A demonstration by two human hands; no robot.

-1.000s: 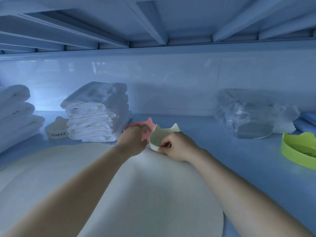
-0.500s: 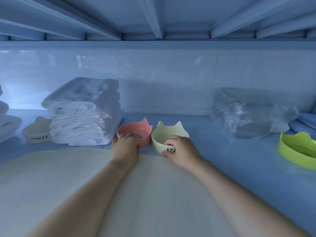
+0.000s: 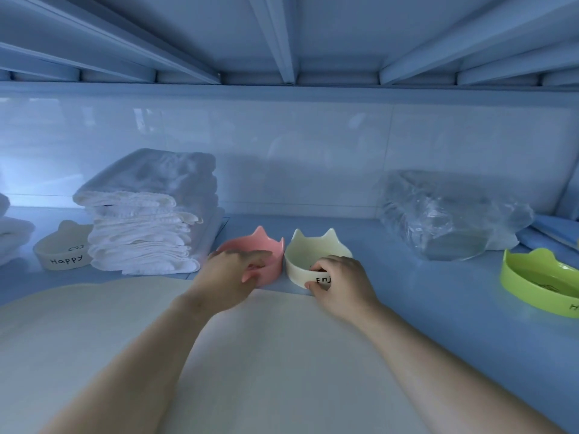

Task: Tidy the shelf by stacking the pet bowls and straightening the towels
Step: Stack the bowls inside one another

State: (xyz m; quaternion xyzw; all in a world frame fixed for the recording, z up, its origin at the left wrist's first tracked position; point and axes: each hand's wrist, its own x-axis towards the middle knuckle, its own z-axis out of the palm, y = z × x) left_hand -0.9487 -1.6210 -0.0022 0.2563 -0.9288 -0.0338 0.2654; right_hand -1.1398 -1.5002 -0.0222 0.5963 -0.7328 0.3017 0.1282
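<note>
Head view has you reaching into the shelf (image 3: 407, 277) with both arms, a bowl at each hand. Your left hand (image 3: 228, 277) is draped over the near rim of the pink bowl (image 3: 266, 249), fingers loosely curled on it, can't tell how firm that hold is. Your right hand (image 3: 341, 280) is pinching the front wall of the cream bowl (image 3: 313, 258), thumb outside by the lettering, fingertips hooked over the rim. The two bowls sit side by side, just about touching, both upright, and what shows of their insides looks empty. Left of the pink one is the towel stack (image 3: 147, 214), its edges uneven, and past that a beige bowl (image 3: 62, 252) marked "Happy", nothing visible in it. Over on the right there's a green bowl (image 3: 539, 283), partly cut off, and behind it a crinkled plastic bag (image 3: 445, 211), contents too blurry to call.
</note>
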